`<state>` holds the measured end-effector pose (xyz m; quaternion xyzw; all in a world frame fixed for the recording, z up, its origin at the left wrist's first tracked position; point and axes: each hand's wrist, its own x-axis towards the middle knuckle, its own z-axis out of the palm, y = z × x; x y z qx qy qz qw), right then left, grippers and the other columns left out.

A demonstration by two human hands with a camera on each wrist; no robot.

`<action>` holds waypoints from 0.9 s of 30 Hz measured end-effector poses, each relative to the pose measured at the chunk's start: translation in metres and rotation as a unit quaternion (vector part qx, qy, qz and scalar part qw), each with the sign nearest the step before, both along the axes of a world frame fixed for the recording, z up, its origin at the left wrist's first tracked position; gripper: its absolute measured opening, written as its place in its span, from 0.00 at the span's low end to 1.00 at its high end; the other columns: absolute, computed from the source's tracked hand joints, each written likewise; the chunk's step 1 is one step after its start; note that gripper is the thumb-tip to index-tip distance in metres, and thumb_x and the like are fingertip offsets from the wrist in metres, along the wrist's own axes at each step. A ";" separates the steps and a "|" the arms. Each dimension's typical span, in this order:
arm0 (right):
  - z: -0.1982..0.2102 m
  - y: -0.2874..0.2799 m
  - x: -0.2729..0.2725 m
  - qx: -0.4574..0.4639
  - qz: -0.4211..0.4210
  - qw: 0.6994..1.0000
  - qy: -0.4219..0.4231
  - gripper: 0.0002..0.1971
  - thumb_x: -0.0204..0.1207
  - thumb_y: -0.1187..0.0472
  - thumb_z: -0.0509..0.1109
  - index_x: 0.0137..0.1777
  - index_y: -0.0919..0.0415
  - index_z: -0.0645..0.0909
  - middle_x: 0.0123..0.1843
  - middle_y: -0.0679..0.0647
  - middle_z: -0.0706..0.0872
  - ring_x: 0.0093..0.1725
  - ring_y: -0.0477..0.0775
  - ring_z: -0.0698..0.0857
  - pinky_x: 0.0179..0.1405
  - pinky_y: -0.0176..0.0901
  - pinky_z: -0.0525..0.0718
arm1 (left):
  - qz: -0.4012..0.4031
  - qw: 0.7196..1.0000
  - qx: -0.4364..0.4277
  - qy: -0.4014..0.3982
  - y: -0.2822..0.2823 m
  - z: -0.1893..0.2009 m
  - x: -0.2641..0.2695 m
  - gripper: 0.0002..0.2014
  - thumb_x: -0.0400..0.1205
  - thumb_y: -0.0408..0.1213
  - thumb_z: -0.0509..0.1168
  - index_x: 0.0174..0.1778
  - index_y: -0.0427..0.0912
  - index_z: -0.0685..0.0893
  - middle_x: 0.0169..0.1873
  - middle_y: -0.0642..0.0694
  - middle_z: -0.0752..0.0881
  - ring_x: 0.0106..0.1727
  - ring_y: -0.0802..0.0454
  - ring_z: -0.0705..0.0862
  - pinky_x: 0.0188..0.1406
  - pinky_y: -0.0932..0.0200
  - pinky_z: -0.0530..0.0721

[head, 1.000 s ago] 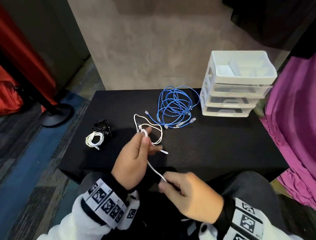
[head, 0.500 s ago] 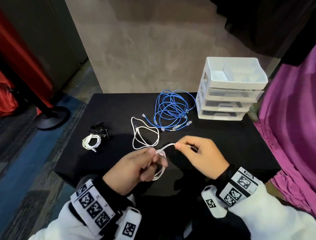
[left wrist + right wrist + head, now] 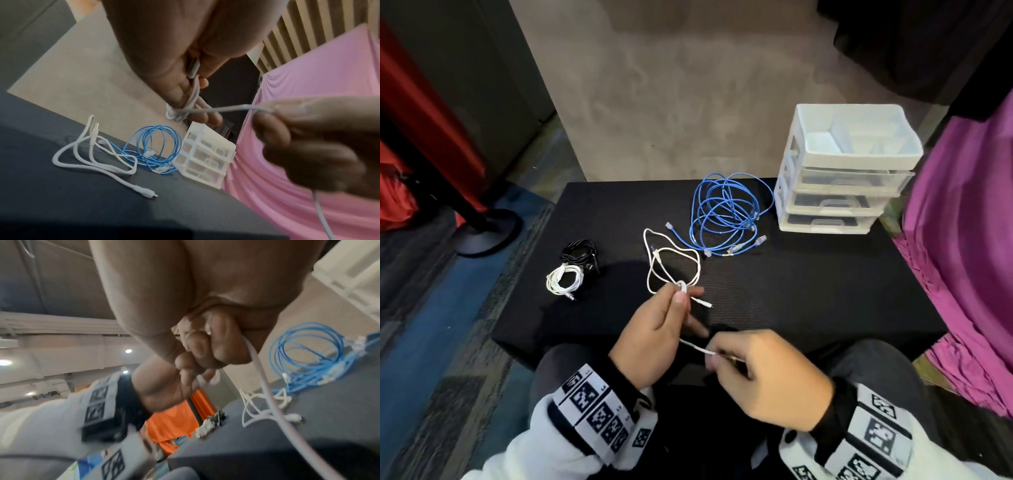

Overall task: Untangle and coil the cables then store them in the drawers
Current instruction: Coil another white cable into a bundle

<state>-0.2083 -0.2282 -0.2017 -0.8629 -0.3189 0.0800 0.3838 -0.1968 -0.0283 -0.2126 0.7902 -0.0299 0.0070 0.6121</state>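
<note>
So we've got the thin white cable [image 3: 697, 348] strung between both hands over our lap, just off the near edge of the desk [image 3: 808, 294]. Our left hand [image 3: 654, 337] has thumb and fingers [image 3: 207, 116] closed around the loops already wound, which looks like it's acting as the spool so the coil can't spring open. Our right hand [image 3: 763, 373] pinches the free length tight between thumb and curled fingers, probably to keep tension while feeding the next wrap. Another white cable [image 3: 671, 267] lies loose on the desk, just beyond the left hand, with the tangled blue cables [image 3: 726, 212] behind it, right beside the drawer unit [image 3: 842, 171]. Those look parked there waiting their turn. The small white coil [image 3: 563, 278] and black coil [image 3: 580, 248] sit touching off to the left, seemingly done. All the drawers look closed, so nothing seems stored yet.
</note>
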 end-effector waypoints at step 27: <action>-0.013 -0.009 0.029 0.295 -0.085 0.924 0.230 0.08 0.83 0.53 0.74 0.55 0.56 0.89 0.46 0.76 0.88 0.45 0.71 0.85 0.59 0.76 0.81 | -0.148 0.876 -0.393 0.237 -0.020 0.009 -0.021 0.11 0.85 0.40 0.59 0.37 0.41 0.76 0.39 0.41 0.77 0.23 0.56 0.67 0.32 0.58 0.70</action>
